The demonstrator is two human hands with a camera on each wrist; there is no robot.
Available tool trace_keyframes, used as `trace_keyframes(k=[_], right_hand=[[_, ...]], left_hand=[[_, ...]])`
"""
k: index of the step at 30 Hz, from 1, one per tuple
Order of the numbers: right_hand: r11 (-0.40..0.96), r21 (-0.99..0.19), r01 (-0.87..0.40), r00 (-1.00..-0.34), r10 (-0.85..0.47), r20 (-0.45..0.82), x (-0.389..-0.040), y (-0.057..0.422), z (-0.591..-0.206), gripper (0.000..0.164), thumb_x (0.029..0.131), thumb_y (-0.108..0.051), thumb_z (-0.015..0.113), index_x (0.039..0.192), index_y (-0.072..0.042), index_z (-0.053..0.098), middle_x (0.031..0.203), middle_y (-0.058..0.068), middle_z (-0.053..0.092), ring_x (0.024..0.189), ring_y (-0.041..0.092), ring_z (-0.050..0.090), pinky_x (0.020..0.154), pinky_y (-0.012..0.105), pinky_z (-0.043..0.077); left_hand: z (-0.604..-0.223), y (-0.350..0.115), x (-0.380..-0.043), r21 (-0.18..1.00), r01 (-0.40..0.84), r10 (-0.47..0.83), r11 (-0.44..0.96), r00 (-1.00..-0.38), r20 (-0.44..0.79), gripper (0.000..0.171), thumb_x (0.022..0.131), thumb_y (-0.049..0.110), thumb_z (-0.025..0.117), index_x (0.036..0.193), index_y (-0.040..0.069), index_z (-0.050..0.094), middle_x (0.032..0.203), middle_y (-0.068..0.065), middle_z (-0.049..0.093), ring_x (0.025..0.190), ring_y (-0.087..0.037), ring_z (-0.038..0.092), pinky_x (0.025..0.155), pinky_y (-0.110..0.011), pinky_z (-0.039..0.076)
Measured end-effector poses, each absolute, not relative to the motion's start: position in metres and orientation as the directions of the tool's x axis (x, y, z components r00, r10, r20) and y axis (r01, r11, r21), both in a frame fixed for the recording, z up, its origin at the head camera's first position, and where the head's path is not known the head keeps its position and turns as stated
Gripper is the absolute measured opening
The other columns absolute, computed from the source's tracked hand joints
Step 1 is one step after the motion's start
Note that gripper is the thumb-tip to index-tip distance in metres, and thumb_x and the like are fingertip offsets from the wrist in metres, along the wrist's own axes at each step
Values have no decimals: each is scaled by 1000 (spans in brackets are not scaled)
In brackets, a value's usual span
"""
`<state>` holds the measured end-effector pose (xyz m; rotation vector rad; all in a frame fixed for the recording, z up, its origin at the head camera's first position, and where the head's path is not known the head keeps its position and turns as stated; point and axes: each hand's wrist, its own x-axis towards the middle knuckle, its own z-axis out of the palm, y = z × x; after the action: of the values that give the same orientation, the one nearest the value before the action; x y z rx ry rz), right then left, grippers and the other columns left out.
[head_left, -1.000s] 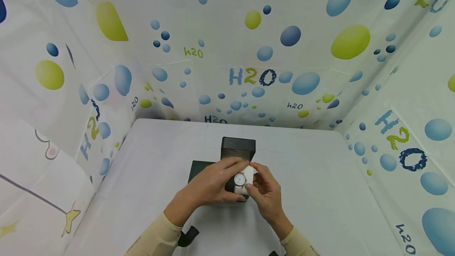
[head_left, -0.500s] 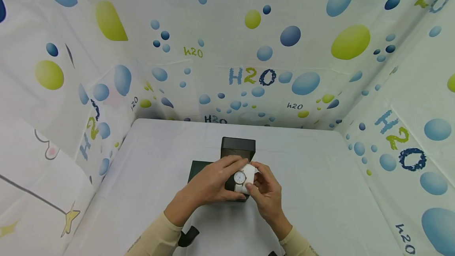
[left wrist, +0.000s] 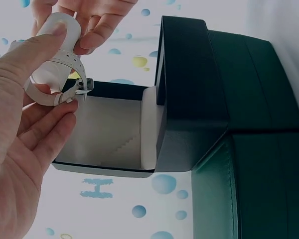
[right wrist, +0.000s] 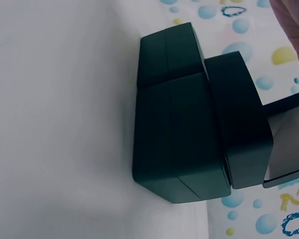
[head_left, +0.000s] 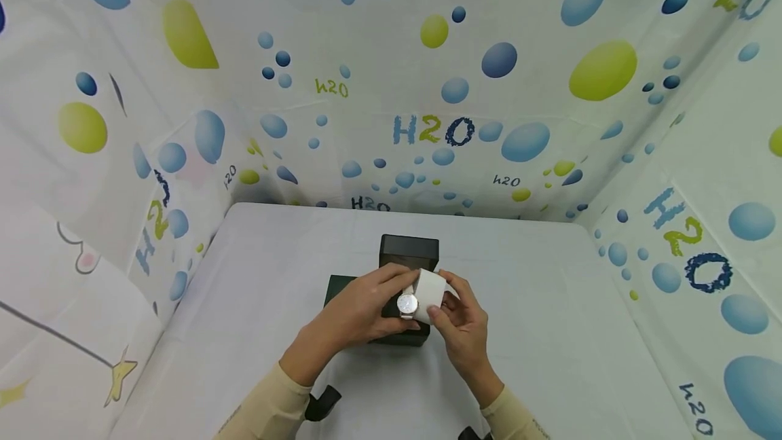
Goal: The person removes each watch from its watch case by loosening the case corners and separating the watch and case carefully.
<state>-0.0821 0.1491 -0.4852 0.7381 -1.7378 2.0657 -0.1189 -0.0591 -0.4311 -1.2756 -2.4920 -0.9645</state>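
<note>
A wristwatch (head_left: pixel 407 303) with a white strap and round face is held by my left hand (head_left: pixel 363 307). In the left wrist view the thumb and fingers pinch its looped strap (left wrist: pixel 42 97), whose metal buckle (left wrist: pixel 89 83) shows. A white watch cushion (head_left: pixel 431 295) sticks out to the right of the watch, and its other end is still inside the strap loop. My right hand (head_left: pixel 467 324) pinches the cushion between thumb and fingers. Below both hands stands a dark green watch box (left wrist: pixel 259 79) with its lid raised and a pale lining (left wrist: pixel 114 129).
Against the watch box, to its left, stands a second green box (head_left: pixel 338 287), mostly hidden by my left hand in the head view. The white table (head_left: pixel 525 277) is enclosed by a bubble-printed curtain (head_left: pixel 379 53). Black straps (head_left: pixel 322 404) sit at the wrists.
The cushion has slid right, partly out of the watch strap, together with my right hand. The watch has shifted slightly left, and more of the cushion shows.
</note>
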Motion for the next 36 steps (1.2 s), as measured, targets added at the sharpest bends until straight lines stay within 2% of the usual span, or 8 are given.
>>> trace_keyframes(k=[4,9,15,18,25,32,36], right_hand=[[-199,-823,-532,-821,-118,559,-82,150,-487,53,88,16,52,138,15,34,135,39,32,108,34,60,79,33,56],[-133,-848,-513,-826,-193,529,-83,152,-488,56,89,14,50,142,10,32,137,28,39,106,32,58,79,32,55],[-92,-876,-474,-841,-247,481,-81,151,-482,75,79,18,65,144,7,29,139,24,38,111,31,55,82,32,55],[-65,-886,-460,-852,-249,461,-78,149,-473,82,75,17,71,144,8,29,137,25,35,111,31,55,82,31,55],[-24,-894,-447,-870,-218,441,-73,145,-460,78,75,15,73,142,11,33,132,27,35,109,31,58,80,32,56],[-35,-885,-465,-867,-181,463,-79,150,-473,80,74,18,72,143,10,32,134,25,36,109,32,59,80,33,56],[-45,-885,-464,-872,-151,465,-83,153,-484,81,75,17,72,145,6,32,136,22,36,110,33,59,80,34,56]], left_hand=[[-433,-60,-120,466,785,668,407,-604,435,72,79,42,77,140,13,49,131,6,51,111,-6,55,90,-23,50],[-433,-61,-119,464,785,674,411,-604,426,69,81,40,76,139,14,50,130,5,52,111,-6,55,89,-24,51],[-434,-63,-118,470,778,673,417,-612,416,69,81,38,77,139,14,51,131,5,51,112,-6,55,90,-24,50],[-434,-64,-118,471,779,679,413,-609,411,70,79,34,79,139,13,51,131,5,52,112,-7,55,90,-25,50],[-435,-64,-118,468,776,678,423,-614,404,66,80,31,79,138,16,52,131,7,51,111,-6,55,89,-24,51],[-435,-68,-120,430,794,639,430,-604,476,61,80,30,80,134,16,56,130,5,53,113,-9,56,89,-26,51],[-437,-71,-121,423,804,621,419,-593,512,49,84,31,75,129,15,60,128,5,55,112,-8,56,88,-25,51]])
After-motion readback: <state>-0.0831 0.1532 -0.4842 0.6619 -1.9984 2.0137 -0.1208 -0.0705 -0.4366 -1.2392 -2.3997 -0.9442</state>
